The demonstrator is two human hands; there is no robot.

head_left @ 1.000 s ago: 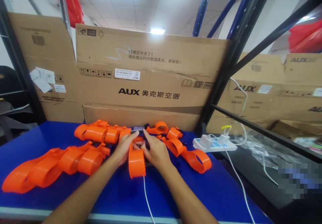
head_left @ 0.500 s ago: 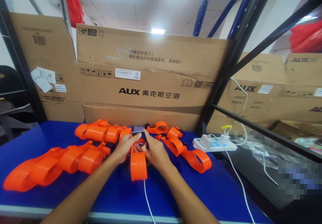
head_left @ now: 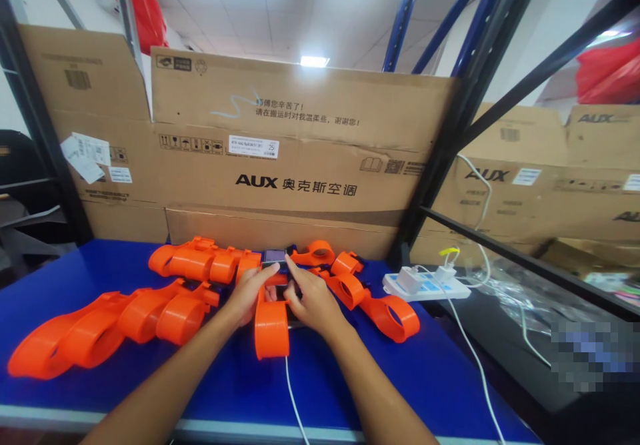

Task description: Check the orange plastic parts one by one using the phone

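Observation:
At the middle of the blue table, a small dark device with a screen (head_left: 275, 256) is between my hands. My left hand (head_left: 245, 296) grips its left side, the thumb lying along the near edge. My right hand (head_left: 313, 298) is at its right side: the index finger reaches the screen's right corner and the other fingers are curled, partly hidden. An orange ring-shaped holder (head_left: 271, 330) hangs toward me just below the device, between my wrists. A white cable (head_left: 295, 391) emerges from under this holder and runs to the near table edge.
Several orange ring holders (head_left: 180, 316) lie in rows at left, and more orange rings (head_left: 395, 318) at right. A white power strip (head_left: 427, 283) with plugs sits at the right edge. Cardboard (head_left: 300, 158) stands behind, beside a black rack post (head_left: 435, 165).
The orange holder between my wrists has shifted slightly left. My right hand has turned a little, its lower fingers moving slightly right; the index finger stays at the screen corner.

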